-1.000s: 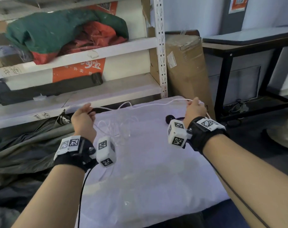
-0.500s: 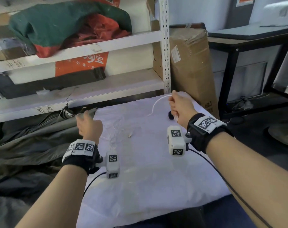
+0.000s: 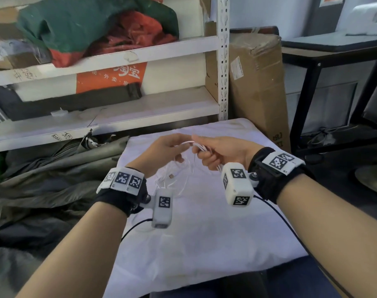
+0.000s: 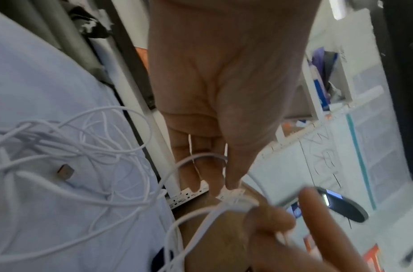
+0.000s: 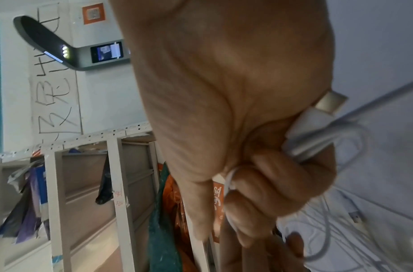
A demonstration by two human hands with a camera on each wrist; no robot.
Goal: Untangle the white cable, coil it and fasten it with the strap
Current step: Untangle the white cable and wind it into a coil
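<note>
Thin white charging cable (image 3: 184,168), round, glossy: mostly a loose tangle of overlapping loops on the white cloth, w/ several strands lifted up off it to a bunch held above the cloth. One end: white plug w/ metal tip (image 5: 326,104), sticking out of the held bunch, strands doubled beside it. Other metal plug end (image 4: 65,171) lies in the tangle on the cloth. Not coiled yet. Small dark item at frame bottom of left wrist view (image 4: 162,257), poss. the strap, can't tell.
</note>
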